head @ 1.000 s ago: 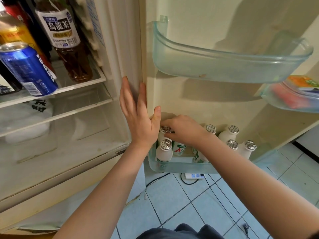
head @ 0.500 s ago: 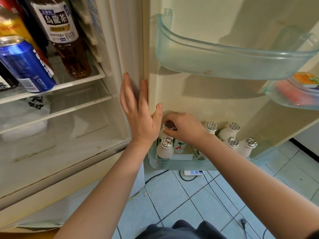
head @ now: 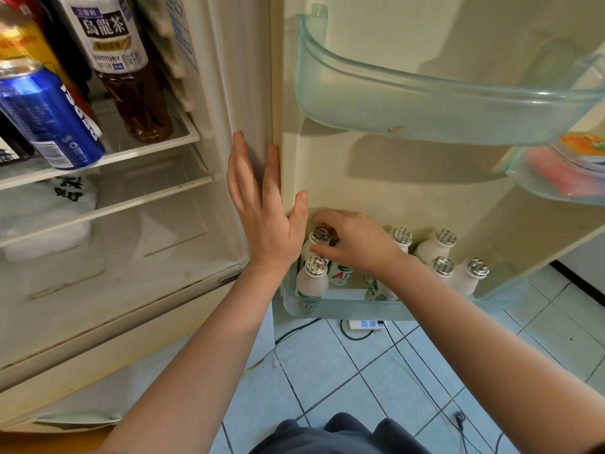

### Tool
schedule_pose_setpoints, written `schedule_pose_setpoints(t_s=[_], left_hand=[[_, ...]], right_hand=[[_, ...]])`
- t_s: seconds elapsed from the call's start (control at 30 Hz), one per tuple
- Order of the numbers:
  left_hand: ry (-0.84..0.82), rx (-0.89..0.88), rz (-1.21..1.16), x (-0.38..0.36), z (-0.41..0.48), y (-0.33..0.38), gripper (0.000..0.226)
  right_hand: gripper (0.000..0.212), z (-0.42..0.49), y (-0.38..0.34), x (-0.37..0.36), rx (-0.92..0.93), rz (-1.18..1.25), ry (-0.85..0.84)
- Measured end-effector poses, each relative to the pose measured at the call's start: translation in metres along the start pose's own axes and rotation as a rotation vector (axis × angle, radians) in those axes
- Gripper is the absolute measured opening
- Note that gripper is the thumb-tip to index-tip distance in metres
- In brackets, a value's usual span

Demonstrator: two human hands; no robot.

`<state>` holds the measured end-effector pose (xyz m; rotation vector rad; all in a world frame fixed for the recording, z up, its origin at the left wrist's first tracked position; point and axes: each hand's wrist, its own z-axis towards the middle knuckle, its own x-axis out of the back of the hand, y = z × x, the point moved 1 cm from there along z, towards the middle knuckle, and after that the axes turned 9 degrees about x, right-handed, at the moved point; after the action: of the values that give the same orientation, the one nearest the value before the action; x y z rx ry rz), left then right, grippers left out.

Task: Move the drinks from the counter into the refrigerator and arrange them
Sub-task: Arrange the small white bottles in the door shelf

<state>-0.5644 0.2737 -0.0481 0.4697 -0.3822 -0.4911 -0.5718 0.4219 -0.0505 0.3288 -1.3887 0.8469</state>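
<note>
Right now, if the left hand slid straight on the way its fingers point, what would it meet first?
Nothing visible: the left hand lies flat on the cream refrigerator wall, fingers pointing up it. The translucent green door shelf sits right of that line, though depth is unclear.

- The floor (head: pixel 327 371) has pale blue-white square tiles with dark grout lines that run diagonally across the view.
- A white power strip (head: pixel 366 323) lies on the tiles below the open door of the cream refrigerator (head: pixel 242 77).
- Thin black cables (head: pixel 406 362) trail over the floor beside it, and a dark plug (head: pixel 460 416) lies nearer the camera.
- A black strip (head: pixel 576 283) edges the tiles at right.
- The light is soft and indoor.
</note>
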Motion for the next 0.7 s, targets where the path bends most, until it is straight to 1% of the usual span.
schedule_pose_setpoints(t_s=[0.1,0.17,0.2,0.23,0.3,0.37,0.53,0.7], left_hand=[[-0.007,0.004,0.0,0.0,0.0,0.0,0.055],[-0.004,0.014,-0.005,0.001,0.0,0.001,0.055],[-0.001,0.019,-0.007,0.001,0.0,0.001,0.055],[0.002,0.023,-0.007,0.001,0.0,0.002,0.055],[0.003,0.028,-0.005,0.001,0.0,0.002,0.055],[0.001,0.033,-0.006,0.001,-0.001,0.003,0.055],[0.002,0.029,-0.006,0.002,0.0,0.005,0.055],[0.005,0.029,-0.012,0.003,0.001,0.007,0.055]], right_hand=[[0.035,-0.013,0.001,0.006,-0.013,0.039,0.131],[0.031,-0.024,0.005,0.011,-0.072,0.021,0.221],[0.032,-0.029,0.008,0.013,-0.115,-0.003,0.226],[0.035,-0.033,0.01,0.014,-0.162,-0.032,0.191],[0.041,-0.037,0.014,0.011,-0.242,-0.069,0.043],[0.046,-0.039,0.015,0.01,-0.272,-0.032,-0.058],[0.043,-0.042,0.008,0.008,-0.271,-0.025,-0.062],[0.041,-0.051,0.002,0.012,-0.287,-0.016,-0.111]])
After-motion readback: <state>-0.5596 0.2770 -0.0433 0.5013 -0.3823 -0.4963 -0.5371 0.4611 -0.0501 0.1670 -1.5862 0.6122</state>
